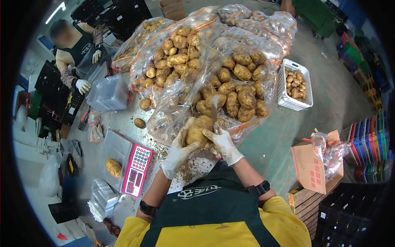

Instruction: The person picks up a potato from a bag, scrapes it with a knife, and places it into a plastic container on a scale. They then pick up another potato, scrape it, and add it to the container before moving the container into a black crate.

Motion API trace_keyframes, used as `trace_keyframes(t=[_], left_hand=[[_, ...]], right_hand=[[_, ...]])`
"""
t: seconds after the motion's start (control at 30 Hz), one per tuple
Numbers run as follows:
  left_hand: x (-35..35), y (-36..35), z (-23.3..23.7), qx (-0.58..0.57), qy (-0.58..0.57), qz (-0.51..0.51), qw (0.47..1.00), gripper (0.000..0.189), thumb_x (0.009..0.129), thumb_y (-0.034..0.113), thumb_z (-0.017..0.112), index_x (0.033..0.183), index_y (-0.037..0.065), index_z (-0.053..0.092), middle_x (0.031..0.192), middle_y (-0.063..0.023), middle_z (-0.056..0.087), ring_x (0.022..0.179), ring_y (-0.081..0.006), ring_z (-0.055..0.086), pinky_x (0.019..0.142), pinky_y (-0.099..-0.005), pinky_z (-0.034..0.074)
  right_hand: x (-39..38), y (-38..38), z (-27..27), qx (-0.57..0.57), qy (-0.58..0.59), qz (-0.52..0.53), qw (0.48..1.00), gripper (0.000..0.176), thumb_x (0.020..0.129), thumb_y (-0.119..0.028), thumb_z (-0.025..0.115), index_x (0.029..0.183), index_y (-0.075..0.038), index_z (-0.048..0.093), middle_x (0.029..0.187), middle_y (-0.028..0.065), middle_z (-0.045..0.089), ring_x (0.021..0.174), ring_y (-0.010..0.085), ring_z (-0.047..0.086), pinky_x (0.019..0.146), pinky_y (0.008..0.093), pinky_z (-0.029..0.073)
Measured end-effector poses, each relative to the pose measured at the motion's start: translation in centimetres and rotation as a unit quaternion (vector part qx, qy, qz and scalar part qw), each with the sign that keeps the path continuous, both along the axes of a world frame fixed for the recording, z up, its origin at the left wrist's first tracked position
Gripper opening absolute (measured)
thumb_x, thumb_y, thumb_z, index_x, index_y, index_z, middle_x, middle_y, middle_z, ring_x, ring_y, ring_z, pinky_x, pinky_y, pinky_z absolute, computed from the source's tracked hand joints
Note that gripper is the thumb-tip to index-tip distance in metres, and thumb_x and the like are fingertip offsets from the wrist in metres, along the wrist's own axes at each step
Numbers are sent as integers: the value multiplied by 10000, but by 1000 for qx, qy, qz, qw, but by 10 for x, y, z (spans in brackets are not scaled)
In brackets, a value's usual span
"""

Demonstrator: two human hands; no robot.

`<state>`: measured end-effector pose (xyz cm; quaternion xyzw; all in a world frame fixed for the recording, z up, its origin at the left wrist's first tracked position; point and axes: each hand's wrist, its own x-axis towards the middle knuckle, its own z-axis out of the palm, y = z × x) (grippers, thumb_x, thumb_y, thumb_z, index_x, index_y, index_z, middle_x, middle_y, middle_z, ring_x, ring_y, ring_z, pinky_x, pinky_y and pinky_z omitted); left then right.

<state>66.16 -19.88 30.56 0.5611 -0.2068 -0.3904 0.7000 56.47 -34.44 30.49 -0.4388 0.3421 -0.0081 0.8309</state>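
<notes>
Gloved in white, my left hand (177, 150) wraps round the near side of a large potato (199, 131). My right hand (224, 146) is closed too, its thumb pressed against the same potato. A narrow grey blade, seemingly a knife (215, 103), rises from the right hand's fingers; most of its handle is hidden. Just beyond both hands, an opened clear plastic sack (267, 92) holds many loose potatoes (247, 99). A second sack of potatoes (177, 61) stands open to its left.
A pink scale (138, 168) with one potato (113, 168) on its plate sits left. Clear plastic tubs (108, 94) lie beyond. A white crate (294, 103) of small potatoes and a cardboard box (306, 168) stand right. A co-worker (80, 49) stands far left.
</notes>
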Motion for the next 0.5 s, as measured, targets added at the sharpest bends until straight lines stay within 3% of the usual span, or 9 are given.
trace_keyframes(t=[0.03,0.13,0.17,0.2,0.27,0.3,0.4,0.47,0.5], left_hand=[[-4,-3,6,-14,21,-40,999,707,813,-11,650,1424,42,299,1345,-88,470,1192,-180,480,964,-303,442],[-6,-8,21,20,90,-133,987,703,843,14,641,1445,65,282,1358,-61,465,1190,-144,463,956,-285,430],[-4,-10,15,17,92,-151,984,696,845,24,643,1442,66,288,1358,-57,467,1182,-144,471,946,-283,437],[0,-12,8,14,93,-167,981,689,847,34,645,1440,67,295,1357,-54,469,1175,-144,478,935,-282,444],[12,-12,-4,54,118,-115,985,604,857,63,645,1394,62,369,1308,-65,523,1113,-169,547,876,-291,488],[23,-13,-5,79,119,-94,985,579,858,71,647,1378,60,393,1290,-72,538,1096,-176,563,859,-294,499],[59,-9,-7,122,84,-37,988,476,872,131,644,1310,58,472,1228,-95,585,1051,-195,599,802,-300,529],[91,-9,-12,151,45,-8,987,461,893,177,621,1308,49,467,1223,-105,587,1029,-197,604,786,-303,534],[106,-12,-8,164,32,8,986,448,892,179,624,1296,51,479,1205,-103,596,1014,-192,607,775,-298,535]], right_hand=[[-1,-2,-27,34,-9,-37,999,287,862,-316,670,935,-58,568,601,37,561,346,80,414,281,228,284],[-27,-39,-54,331,-70,-45,940,356,873,-395,633,990,-71,542,619,33,559,349,66,417,273,197,274],[-33,-47,-49,296,-59,-111,947,414,880,-466,591,1031,-87,518,638,31,570,343,60,421,269,172,270],[-51,-69,-41,280,-94,-75,952,424,886,-474,575,1077,-99,525,744,38,601,410,73,480,299,183,340],[-57,-117,-44,138,-118,-290,940,504,901,-509,525,1197,-102,503,955,11,621,616,89,588,406,209,458],[-59,-154,-37,82,-149,-338,926,526,900,-512,525,1221,-98,492,954,7,625,610,68,590,371,179,413],[-87,-238,4,42,-349,-307,884,459,937,-442,490,1231,-89,496,988,38,634,487,7,453,297,139,287],[-67,-238,47,18,-271,-428,862,458,946,-430,476,1238,-79,515,903,10,623,446,8,378,288,148,251],[-62,-231,51,-54,-223,-393,890,435,947,-407,485,1197,-59,556,861,-3,612,461,4,392,292,145,243]])
